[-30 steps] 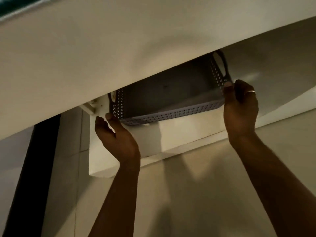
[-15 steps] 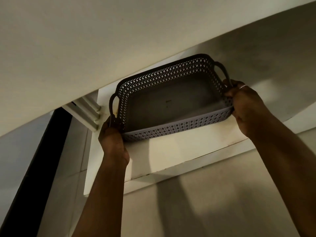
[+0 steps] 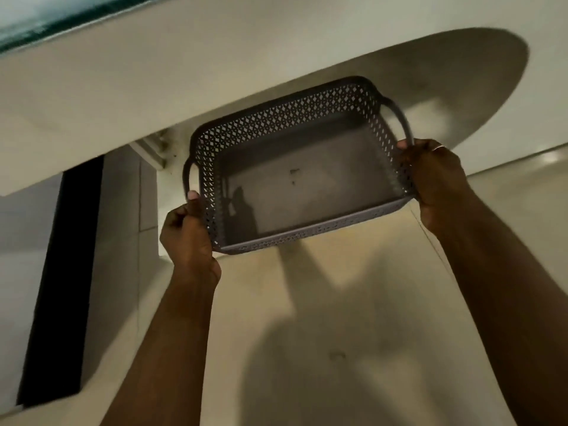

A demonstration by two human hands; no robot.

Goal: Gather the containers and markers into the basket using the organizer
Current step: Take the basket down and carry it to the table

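A grey perforated plastic basket (image 3: 307,176) with a loop handle at each end hangs in the air below a pale slab, held between both hands. It is tilted toward me and nothing lies inside. My left hand (image 3: 187,235) grips its left end below the left handle. My right hand (image 3: 436,176), a ring on one finger, grips the right end by the right handle. No containers, markers or organizer are in view.
A wide pale slab (image 3: 153,81) overhangs the basket from the upper left. Behind the basket is a white ledge (image 3: 167,210), and a dark vertical gap (image 3: 58,287) runs down the left. A beige tiled surface (image 3: 338,333) lies below with shadows of my arms.
Both hands have drawn the basket out from under the slab and off the white ledge, toward me and lower. It now hangs free in the air, fully in view.
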